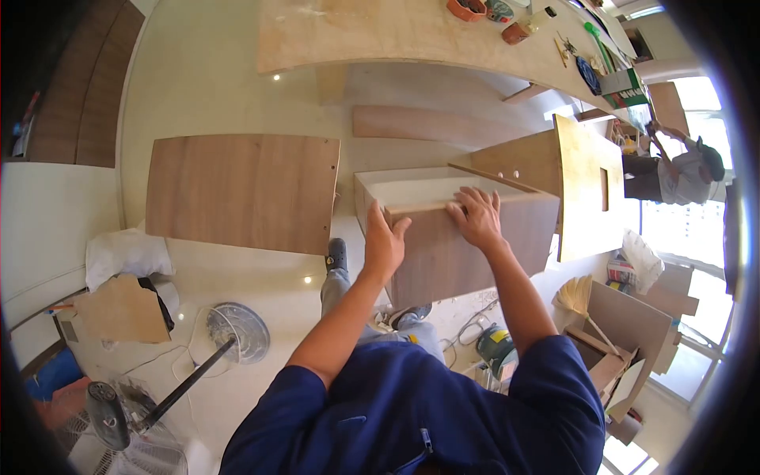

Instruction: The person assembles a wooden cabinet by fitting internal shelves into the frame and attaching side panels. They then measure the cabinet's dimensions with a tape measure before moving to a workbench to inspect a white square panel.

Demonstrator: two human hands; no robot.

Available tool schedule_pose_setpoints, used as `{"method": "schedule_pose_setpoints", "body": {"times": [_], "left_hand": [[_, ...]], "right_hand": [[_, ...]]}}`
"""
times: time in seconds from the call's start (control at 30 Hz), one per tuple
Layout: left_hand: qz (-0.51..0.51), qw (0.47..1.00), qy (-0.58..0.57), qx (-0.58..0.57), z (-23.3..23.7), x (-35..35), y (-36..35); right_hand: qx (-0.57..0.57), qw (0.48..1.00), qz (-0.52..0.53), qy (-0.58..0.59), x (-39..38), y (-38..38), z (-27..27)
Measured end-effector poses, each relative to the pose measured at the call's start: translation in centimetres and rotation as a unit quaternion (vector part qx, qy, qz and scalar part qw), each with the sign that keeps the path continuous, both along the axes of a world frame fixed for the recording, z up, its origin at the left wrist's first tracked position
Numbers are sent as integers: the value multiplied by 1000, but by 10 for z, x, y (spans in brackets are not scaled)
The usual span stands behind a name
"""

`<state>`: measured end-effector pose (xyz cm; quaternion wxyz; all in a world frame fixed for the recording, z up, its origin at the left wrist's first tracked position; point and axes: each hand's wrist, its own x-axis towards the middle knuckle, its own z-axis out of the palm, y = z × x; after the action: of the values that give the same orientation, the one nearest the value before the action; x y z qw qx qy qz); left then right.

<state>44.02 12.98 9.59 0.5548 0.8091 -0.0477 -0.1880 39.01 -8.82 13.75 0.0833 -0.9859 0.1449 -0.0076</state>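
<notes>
In front of me stands a box-shaped cabinet carcass with brown wood-grain outside and a white inside. My left hand grips its near left corner, with the thumb on the near panel and the fingers round the edge, partly hidden. Over the top edge of that same near panel, my right hand hooks its fingers, the palm against the outer face. To the left lies a loose wood-grain panel with small holes along its right edge.
A plywood workbench carries pots, bottles and tools. Behind the carcass stands a pale plywood piece with a slot. A pedestal fan lies lower left. A green power machine, cables and a broom are right. Another person stands far right.
</notes>
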Motion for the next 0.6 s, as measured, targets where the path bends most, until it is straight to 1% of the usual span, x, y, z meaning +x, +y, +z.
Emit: {"method": "schedule_pose_setpoints", "body": {"times": [0.03, 0.13, 0.17, 0.2, 0.3, 0.4, 0.5, 0.6], "left_hand": [[-3, 999, -44, 20, 10, 6, 6], [-74, 995, -61, 2, 24, -2, 43], [-100, 994, -32, 16, 17, -15, 59], [-123, 992, -6, 30, 9, -25, 71], [-164, 968, 173, 78, 21, -34, 87], [-120, 964, 234, -39, -36, -60, 85], [-88, 985, 138, 49, -23, -53, 62], [7, 997, 6, 77, -13, -45, 38]], "right_hand": [[-11, 997, -3, -78, 12, 1, -5], [-10, 999, -30, -29, 47, -7, -4], [-9, 997, -15, -75, 59, -13, -9], [-8, 998, -26, -62, 71, -16, -10], [-4, 998, -42, -38, 105, -25, -11], [-5, 999, -45, 14, 136, -35, -11], [3, 998, -41, 39, 167, -49, -21], [9, 999, -33, 32, 189, -59, -25]]}}
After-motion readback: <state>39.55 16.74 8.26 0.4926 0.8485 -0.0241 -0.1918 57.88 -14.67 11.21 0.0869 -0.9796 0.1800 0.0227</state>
